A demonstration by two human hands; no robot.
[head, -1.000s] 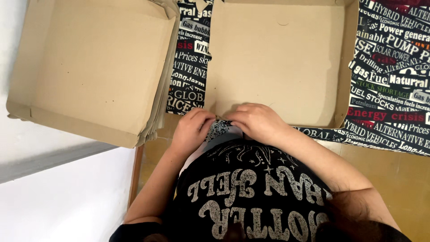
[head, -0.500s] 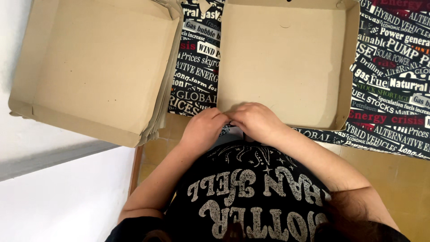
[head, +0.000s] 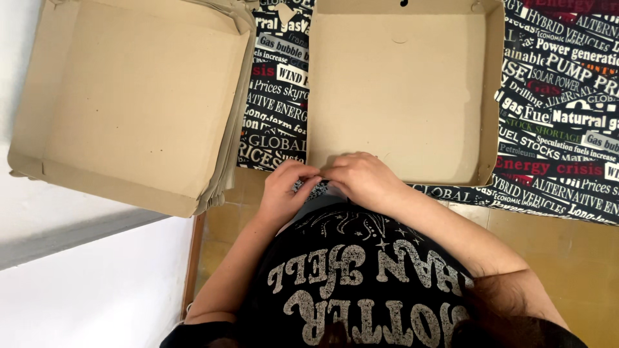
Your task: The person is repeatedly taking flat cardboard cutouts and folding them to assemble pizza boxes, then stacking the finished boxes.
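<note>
An open, shallow cardboard box [head: 400,96] lies on a black cloth printed with white and red lettering [head: 554,122]. My left hand [head: 288,188] pinches at the near left corner of the box's front wall. My right hand [head: 362,180] lies curled over that same wall just to the right, fingertips touching the left hand's. What the fingers hold beneath is hidden. My black printed shirt [head: 361,283] fills the bottom of the view.
A stack of similar open cardboard boxes [head: 135,103] sits at the left, overhanging the table edge. Bare wooden tabletop [head: 567,258] shows at the lower right. A white floor or wall [head: 84,290] lies at the lower left.
Both hands have moved away from my body, from the cloth's edge up onto the front wall of the right box. The boxes have stayed in place.
</note>
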